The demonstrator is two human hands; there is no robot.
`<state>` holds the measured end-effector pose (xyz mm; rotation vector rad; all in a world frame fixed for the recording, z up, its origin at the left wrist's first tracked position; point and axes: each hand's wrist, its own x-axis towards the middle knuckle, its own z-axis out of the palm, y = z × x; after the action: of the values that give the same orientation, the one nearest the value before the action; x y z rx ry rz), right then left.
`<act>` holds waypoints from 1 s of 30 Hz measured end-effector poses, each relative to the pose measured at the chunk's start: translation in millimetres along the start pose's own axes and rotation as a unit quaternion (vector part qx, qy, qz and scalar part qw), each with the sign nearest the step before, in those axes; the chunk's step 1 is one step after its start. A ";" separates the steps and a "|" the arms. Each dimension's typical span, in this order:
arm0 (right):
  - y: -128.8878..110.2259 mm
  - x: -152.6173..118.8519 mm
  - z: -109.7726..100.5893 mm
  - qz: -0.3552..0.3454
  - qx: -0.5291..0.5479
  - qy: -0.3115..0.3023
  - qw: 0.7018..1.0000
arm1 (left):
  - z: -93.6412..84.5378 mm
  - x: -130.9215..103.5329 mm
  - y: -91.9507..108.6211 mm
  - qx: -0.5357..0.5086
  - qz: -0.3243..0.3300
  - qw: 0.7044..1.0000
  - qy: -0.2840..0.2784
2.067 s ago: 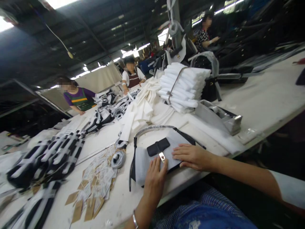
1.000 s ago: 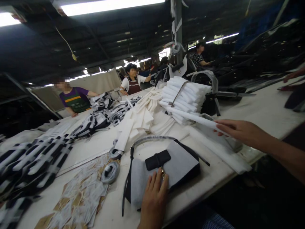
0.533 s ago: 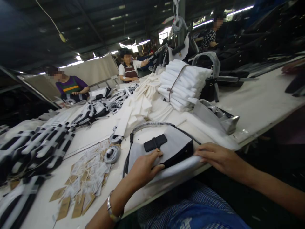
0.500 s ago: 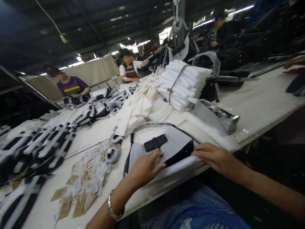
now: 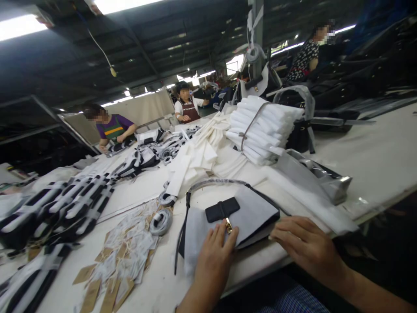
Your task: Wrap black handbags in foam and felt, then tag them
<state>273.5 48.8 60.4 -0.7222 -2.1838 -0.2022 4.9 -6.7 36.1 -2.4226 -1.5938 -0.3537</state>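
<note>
A handbag lies on the table before me, black with pale protective sheet over its front. Across it runs a black flap tab, with a gold clasp just below. My left hand rests flat on the bag's front, fingers spread, fingertips beside the clasp. At the bag's right corner is my right hand, its fingers curled and pressed together; whatever they hold is hidden. The wrapped shoulder strap arches behind the bag.
Tags with strings and clear sleeves lie left, by a grey coil. Strapped black bundles cover the far left. A tied white stack and white strips stand behind. Several people work around the table.
My left hand has slid down from the tab, uncovering the gold clasp, and its fingers lie flatter. My right hand's fingers have curled in. The view has shifted slightly.
</note>
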 end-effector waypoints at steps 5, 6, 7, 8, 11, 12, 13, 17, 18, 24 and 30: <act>21.4 74.6 10.3 -0.015 0.127 -0.011 0.992 | 11.2 -5.2 3.2 0.032 -0.007 0.999 0.033; 32.4 97.0 21.3 0.005 0.128 -0.018 0.992 | 11.2 -5.1 3.3 0.032 -0.007 0.999 0.038; 44.5 120.3 35.3 0.035 0.117 -0.034 0.992 | 10.8 -4.7 3.4 0.032 -0.009 0.998 0.046; 56.5 143.8 51.9 0.055 0.091 -0.061 0.992 | 10.2 -4.2 3.5 0.032 -0.012 0.998 0.057; 83.7 207.3 110.2 0.038 0.032 -0.130 0.990 | 11.5 -2.5 4.2 0.038 -0.018 0.994 0.101; 87.7 224.3 130.0 0.021 0.024 -0.148 0.989 | 14.1 -2.0 4.5 0.041 -0.019 0.992 0.119; 89.2 238.8 149.0 0.001 0.018 -0.166 0.986 | 18.1 -1.6 4.9 0.042 -0.020 0.989 0.139; 80.2 274.3 208.7 -0.067 -0.011 -0.231 0.971 | 46.8 0.2 6.8 0.040 -0.054 0.971 0.231; 77.3 279.3 218.2 -0.078 -0.017 -0.241 0.967 | 55.0 0.7 7.3 0.038 -0.064 0.965 0.252; 70.3 299.1 212.1 -0.130 -0.024 -0.223 0.966 | 72.1 1.2 9.5 0.031 -0.082 0.953 0.291; 50.0 292.8 96.3 -0.119 0.087 -0.156 0.977 | 37.1 -5.1 5.0 0.029 -0.041 0.985 0.164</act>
<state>89.4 251.6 210.4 -0.4137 -2.5498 -0.0183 10.5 -1.6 -0.9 -2.1250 -1.5334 -0.6711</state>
